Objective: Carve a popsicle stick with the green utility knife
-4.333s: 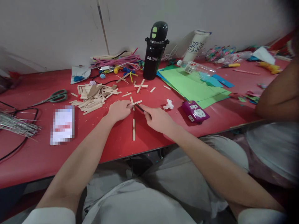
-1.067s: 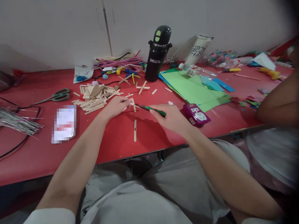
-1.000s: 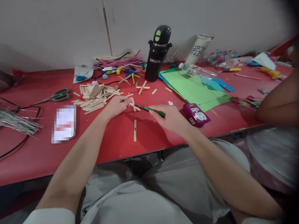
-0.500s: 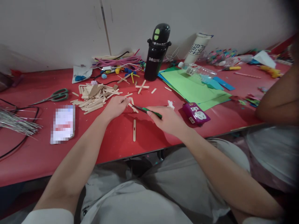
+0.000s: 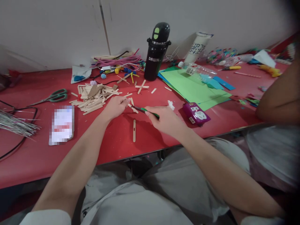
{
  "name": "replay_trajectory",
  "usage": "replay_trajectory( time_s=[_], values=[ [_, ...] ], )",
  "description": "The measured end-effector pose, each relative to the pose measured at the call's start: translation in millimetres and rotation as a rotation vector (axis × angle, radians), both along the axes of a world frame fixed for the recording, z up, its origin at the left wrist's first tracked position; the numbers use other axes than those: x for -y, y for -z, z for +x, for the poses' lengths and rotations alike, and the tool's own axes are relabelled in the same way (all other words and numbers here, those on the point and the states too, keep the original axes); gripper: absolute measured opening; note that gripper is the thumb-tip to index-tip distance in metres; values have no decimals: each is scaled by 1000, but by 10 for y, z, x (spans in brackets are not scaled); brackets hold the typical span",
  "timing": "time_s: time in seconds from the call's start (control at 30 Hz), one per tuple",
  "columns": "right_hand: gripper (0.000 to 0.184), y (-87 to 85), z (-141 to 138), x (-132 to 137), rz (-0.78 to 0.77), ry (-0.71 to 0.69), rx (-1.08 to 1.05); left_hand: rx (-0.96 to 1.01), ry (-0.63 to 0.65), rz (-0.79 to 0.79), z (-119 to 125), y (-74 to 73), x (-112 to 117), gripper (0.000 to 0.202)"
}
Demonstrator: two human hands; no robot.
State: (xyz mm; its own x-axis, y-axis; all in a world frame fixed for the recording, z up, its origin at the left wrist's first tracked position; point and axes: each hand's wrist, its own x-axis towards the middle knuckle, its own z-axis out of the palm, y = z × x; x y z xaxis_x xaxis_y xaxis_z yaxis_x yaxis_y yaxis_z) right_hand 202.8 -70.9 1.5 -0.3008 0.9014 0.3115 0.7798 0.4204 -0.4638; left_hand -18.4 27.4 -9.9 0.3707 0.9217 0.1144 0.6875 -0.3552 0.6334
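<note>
My left hand [image 5: 117,107] is closed, its fingertips pinching one end of a wooden craft stick [image 5: 134,109] just above the table. In my right hand [image 5: 165,120] is a slim green-and-black craft knife [image 5: 152,113], gripped with the fingers wrapped round its handle. The knife's dark tip points left and meets the stick close to my left fingertips; whether it cuts in cannot be seen. Nearer the table edge lies a single craft stick [image 5: 134,130] with a small dark slot in its middle. Beyond my left hand is a loose pile of craft sticks [image 5: 93,97].
On the red table [image 5: 112,143] are green-handled scissors [image 5: 58,95], a phone [image 5: 61,125], metal wires [image 5: 18,123], a black bottle [image 5: 156,59], green paper sheets [image 5: 194,89], a clear plastic bottle [image 5: 203,74] and a purple socket block [image 5: 195,114]. Another person's arm [image 5: 278,97] rests at right.
The craft knife has shifted slightly left toward my left fingertips. My left hand stays in place; the whole view has moved a little.
</note>
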Motion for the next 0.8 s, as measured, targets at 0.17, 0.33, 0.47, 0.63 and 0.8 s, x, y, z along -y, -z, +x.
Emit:
replay_trajectory(
  time_s=[0.17, 0.33, 0.47, 0.63, 0.8],
  values=[
    [26, -79, -32, 2, -57, 40, 53, 8, 0, -18, 9, -21, 1, 40],
    [26, -118, -53, -6, -70, 40, 93, 15, 0, -40, 17, -55, 20, 40],
    [26, -138, -63, -11, -84, 45, 135, 25, -1, -45, 23, -66, 24, 40],
    [28, -180, -142, 51, -70, 59, 246, -3, 6, -31, 30, -85, 29, 40],
    [27, -183, -177, 86, -73, 89, 305, 17, 14, -36, 21, -89, 39, 40]
  ],
)
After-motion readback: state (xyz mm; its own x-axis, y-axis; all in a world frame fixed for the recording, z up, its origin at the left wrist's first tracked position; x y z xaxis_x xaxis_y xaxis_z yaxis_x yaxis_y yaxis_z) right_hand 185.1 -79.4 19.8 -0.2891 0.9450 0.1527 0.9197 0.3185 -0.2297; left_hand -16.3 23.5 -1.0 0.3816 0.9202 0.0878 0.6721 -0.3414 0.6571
